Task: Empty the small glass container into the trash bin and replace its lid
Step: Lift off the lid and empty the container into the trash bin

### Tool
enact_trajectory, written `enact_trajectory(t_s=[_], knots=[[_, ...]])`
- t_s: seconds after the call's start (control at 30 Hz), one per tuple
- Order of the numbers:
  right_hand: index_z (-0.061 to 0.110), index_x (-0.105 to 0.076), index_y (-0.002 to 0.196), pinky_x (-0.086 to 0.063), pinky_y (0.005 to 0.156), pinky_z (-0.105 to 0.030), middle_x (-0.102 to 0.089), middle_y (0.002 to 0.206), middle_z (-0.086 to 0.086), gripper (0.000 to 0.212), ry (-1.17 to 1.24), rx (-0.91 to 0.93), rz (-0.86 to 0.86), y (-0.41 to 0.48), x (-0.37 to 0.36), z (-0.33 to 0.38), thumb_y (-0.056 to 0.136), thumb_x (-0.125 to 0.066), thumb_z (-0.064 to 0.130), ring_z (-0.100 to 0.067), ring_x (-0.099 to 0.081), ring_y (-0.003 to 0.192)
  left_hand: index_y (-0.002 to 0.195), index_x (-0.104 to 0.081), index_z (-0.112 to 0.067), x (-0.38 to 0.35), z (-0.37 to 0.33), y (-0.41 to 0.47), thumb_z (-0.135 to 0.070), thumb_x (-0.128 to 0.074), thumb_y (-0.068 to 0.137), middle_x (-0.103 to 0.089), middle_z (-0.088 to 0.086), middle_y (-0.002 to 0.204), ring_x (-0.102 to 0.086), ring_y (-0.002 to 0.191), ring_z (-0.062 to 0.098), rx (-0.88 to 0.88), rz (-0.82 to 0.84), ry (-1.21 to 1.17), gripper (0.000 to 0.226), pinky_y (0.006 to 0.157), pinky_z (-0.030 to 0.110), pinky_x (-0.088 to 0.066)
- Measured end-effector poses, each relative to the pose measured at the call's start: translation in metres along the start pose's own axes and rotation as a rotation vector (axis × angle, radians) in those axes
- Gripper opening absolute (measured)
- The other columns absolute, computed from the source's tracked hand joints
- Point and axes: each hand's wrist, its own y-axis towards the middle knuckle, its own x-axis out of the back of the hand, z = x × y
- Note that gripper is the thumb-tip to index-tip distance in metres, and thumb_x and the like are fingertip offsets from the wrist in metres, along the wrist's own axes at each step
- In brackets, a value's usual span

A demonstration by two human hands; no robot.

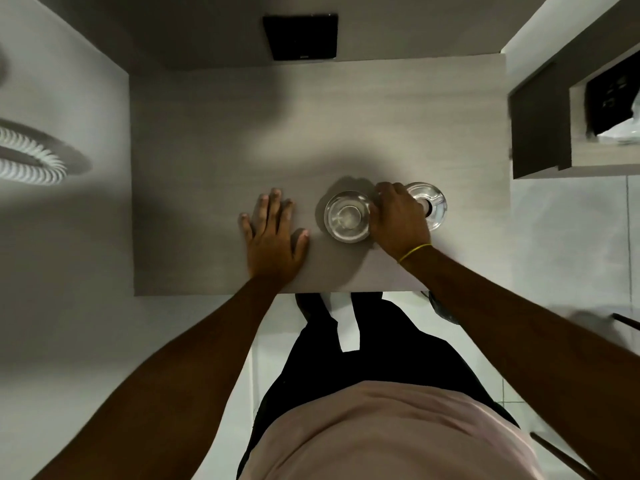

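- Head view, looking straight down on a grey table (207, 133) that fills the middle of the frame.
- Left hand (273, 233) just left of centre: spread wide, palm down, flat on the tabletop, holding nothing.
- Right hand (398, 220) right of centre, between two glass pieces: knuckles up, fingers curled downward; fingertips hidden, so cannot tell whether pinching anything. Thin yellow band (415, 252) round the wrist.
- Small glass container (348, 216) at centre frame, upright on the table, open at the top, apparently empty; right edge touching or just under the right hand.
- Glass lid (431, 202) lying on the table just right of the right hand, partly covered by it; contact unclear.
- Left hand and container near each other but apart, bare table between.
- Dark square thing (300, 36) at top centre, beyond the far edge of the table.
- Dark cabinet (540, 123) at upper right, with something white and crumpled (623, 133) inside its opening.
- Pink shirt (398, 427) and black trousers (363, 341) at lower centre.
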Motion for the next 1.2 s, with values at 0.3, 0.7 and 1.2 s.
enact_trajectory(t_s=[0.3,0.7,1.2], knots=[[0.001,-0.07,0.127,-0.056,0.09,-0.045,-0.074,0.116,-0.025,0.038,0.147,-0.02,0.085,0.014,0.005,-0.005,0.09,-0.061,-0.003,-0.045,-0.07,0.108,0.167,-0.033,-0.018,0.003,-0.009,0.0,-0.053,-0.046,0.105,-0.018,0.014,0.181,-0.012,0.168,0.036,0.026,0.019,-0.006,0.072,0.128,0.073,-0.01],[0.012,-0.07,0.121,-0.057,0.081,-0.034,-0.082,0.098,-0.019,0.033,0.368,-0.421,-0.328,-0.067,0.102,-0.163,0.089,-0.068,0.003,-0.041,-0.078,0.088,0.169,-0.023,-0.022,0.012,-0.112,0.026,-0.05,-0.044,0.107,-0.008,0.007,0.183,-0.002,0.169,0.027,-0.28,0.071,-0.09,0.072,0.129,0.073,-0.016],[0.033,-0.038,0.143,-0.061,0.063,-0.064,-0.065,0.071,-0.007,0.074,0.557,-0.991,-0.623,-0.226,0.018,-0.368,0.079,-0.059,0.004,-0.045,-0.07,0.062,0.17,-0.019,-0.025,-0.076,-0.404,-0.016,-0.048,-0.052,0.105,-0.004,0.007,0.184,-0.003,0.169,0.026,-1.034,0.387,-0.232,0.077,0.128,0.07,-0.023]])
